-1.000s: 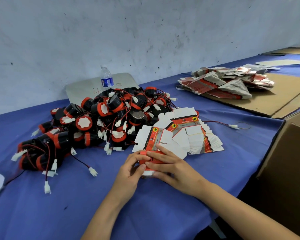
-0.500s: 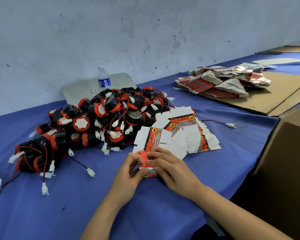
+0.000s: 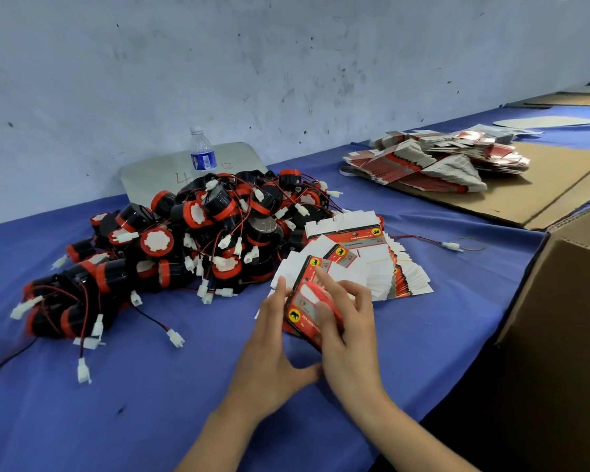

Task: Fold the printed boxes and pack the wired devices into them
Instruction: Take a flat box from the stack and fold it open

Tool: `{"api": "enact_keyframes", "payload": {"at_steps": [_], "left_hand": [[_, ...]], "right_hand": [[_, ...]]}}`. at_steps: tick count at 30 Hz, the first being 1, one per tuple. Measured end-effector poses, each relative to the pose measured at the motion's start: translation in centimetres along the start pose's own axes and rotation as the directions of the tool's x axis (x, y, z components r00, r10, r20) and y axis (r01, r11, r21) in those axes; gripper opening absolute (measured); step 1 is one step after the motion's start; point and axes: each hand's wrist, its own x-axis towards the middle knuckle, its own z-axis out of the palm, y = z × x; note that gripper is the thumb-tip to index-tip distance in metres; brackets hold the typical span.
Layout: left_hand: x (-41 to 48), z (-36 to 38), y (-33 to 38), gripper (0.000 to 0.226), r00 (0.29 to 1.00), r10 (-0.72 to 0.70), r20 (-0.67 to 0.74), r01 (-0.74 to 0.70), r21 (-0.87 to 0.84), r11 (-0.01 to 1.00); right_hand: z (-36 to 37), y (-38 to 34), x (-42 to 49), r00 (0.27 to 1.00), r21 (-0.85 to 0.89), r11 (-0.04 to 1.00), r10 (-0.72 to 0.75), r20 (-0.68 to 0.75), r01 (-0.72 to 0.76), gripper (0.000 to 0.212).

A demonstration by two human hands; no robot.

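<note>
A red printed box (image 3: 302, 310) with a yellow round logo is held between both hands, tilted up off the blue cloth. My left hand (image 3: 273, 349) grips its left side, fingers behind it and thumb under it. My right hand (image 3: 346, 330) curls over its right side, index finger raised. A red-rimmed device shows in the box's open top. Behind lies a fanned stack of flat printed boxes (image 3: 365, 264). Left of that is a heap of black-and-red wired devices (image 3: 184, 240) with white plugs.
A brown carton (image 3: 559, 328) stands at the right. More flat boxes (image 3: 433, 161) lie on cardboard sheets (image 3: 539, 192) at the back right. A water bottle (image 3: 202, 152) stands by the wall. A loose wire with a plug (image 3: 452, 246) lies on the cloth.
The box was flat on the cloth under both hands; now it is lifted and tilted upright, opened out, with the hands shifted to its sides.
</note>
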Motion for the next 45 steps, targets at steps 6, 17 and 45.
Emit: {"api": "enact_keyframes", "payload": {"at_steps": [6, 17, 45], "left_hand": [[-0.2, 0.8, 0.4, 0.115, 1.0, -0.023, 0.006, 0.023, -0.061, 0.998], [-0.1, 0.8, -0.1, 0.105, 0.999, 0.046, 0.003, -0.046, -0.052, 0.998], [-0.1, 1.4, 0.4, 0.097, 0.968, 0.244, -0.058, -0.245, -0.009, 0.969]], "right_hand": [[-0.6, -1.0, 0.4, 0.985, -0.044, 0.99, 0.138, 0.107, -0.134, 0.037], [-1.2, -1.8, 2.3, 0.959, 0.083, 0.957, 0.269, 0.093, -0.277, 0.018], [-3.1, -2.5, 3.3, 0.911, 0.095, 0.909, 0.392, 0.13, -0.405, 0.013]]}}
